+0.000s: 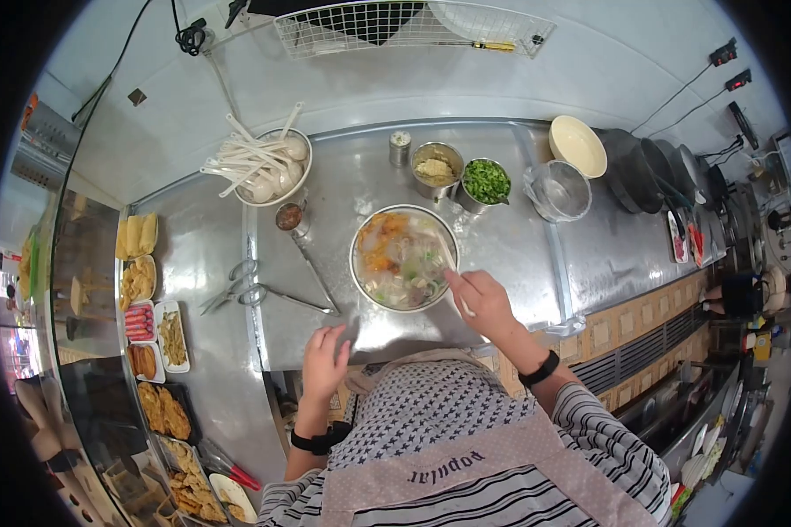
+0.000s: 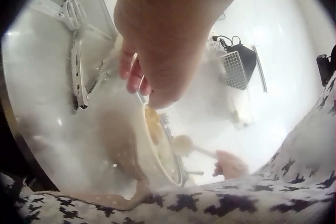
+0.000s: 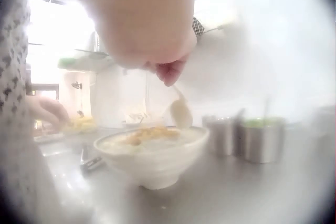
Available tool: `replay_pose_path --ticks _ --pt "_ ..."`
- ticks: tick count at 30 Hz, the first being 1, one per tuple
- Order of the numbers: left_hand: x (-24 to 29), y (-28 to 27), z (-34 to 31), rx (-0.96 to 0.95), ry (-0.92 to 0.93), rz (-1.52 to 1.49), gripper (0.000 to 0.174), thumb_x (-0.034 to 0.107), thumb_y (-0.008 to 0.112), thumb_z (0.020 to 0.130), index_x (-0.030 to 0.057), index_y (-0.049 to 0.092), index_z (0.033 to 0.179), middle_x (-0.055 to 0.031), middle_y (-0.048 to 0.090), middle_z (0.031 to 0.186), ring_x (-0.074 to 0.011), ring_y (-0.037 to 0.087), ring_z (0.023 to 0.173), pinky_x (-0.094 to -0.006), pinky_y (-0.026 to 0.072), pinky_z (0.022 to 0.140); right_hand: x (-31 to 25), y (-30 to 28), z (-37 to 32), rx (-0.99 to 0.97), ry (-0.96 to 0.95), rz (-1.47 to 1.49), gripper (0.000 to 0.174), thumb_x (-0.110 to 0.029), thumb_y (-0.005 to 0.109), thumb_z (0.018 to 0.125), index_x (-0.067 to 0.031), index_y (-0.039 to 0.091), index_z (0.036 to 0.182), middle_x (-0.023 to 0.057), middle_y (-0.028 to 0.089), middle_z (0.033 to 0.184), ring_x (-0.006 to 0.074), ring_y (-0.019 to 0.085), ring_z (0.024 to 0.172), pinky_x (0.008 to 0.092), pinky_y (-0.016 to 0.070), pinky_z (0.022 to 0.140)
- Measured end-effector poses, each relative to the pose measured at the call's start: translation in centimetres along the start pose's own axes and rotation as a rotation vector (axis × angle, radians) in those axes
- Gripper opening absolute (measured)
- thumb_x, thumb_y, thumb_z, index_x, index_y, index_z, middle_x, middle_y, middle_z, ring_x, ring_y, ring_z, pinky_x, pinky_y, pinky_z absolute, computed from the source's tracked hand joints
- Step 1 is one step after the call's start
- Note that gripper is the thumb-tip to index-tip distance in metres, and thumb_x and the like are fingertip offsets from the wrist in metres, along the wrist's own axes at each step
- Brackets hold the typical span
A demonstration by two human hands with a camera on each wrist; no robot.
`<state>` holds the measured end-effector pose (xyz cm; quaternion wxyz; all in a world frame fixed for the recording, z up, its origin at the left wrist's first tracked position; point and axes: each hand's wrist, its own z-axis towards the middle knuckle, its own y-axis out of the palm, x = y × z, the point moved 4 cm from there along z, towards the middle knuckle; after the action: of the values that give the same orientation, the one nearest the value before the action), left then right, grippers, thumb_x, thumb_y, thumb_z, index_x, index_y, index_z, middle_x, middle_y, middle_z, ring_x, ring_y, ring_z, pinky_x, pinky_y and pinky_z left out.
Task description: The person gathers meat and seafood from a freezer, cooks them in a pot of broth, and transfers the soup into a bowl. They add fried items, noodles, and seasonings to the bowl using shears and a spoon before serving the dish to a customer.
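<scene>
My right hand [image 1: 483, 303] grips the handle of a white soup spoon [image 3: 181, 112], whose scoop is at the far rim of the bowl in the right wrist view. The white bowl [image 3: 155, 162] stands on the steel counter, filled with pale soup [image 1: 422, 285], orange-yellow pieces [image 1: 380, 244] and bits of green. Nearer the counter's front edge, my left hand [image 1: 325, 358] hovers with loosely bent fingers and nothing in it. Tongs [image 1: 301, 303] and scissors [image 1: 244, 290] lie left of the bowl.
Beyond the bowl stand metal pots of chopped greens [image 1: 487, 182] and a pale yellowish paste [image 1: 435, 171], plus a small shaker [image 1: 400, 147]. A basin of white spoons [image 1: 268, 167] sits back left. Food trays [image 1: 174, 338] line the left side; a clear plastic container [image 1: 561, 191] is at right.
</scene>
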<state>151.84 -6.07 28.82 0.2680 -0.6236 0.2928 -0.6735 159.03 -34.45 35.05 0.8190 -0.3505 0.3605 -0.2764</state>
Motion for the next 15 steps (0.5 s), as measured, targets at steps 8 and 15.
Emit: replay_pose_path --ticks 8,15 --pt "0.5 0.0 0.0 0.017 -0.011 -0.065 0.027 0.011 0.061 0.079 0.0039 0.059 0.105 -0.0156 0.056 0.098 -0.0293 0.057 0.086 -0.0344 0.0459 0.075 0.0 3.1 -3.2 -0.260 -0.036 -0.043 0.042 -0.005 0.056 0.067 -0.0021 0.055 0.108 0.0087 0.053 0.084 0.0252 0.055 0.075 0.0339 0.0477 0.062" --pt "6.1 4.5 4.3 -0.390 -0.049 -0.448 0.040 0.014 0.064 0.079 0.0107 0.054 0.117 -0.0108 0.056 0.092 -0.0212 0.058 0.068 -0.0283 0.0486 0.062 -1.3 3.8 -4.7 -0.362 0.008 0.055 0.039 -0.007 0.056 0.070 -0.0027 0.056 0.109 0.0086 0.054 0.086 0.0250 0.056 0.079 0.0327 0.0481 0.066"
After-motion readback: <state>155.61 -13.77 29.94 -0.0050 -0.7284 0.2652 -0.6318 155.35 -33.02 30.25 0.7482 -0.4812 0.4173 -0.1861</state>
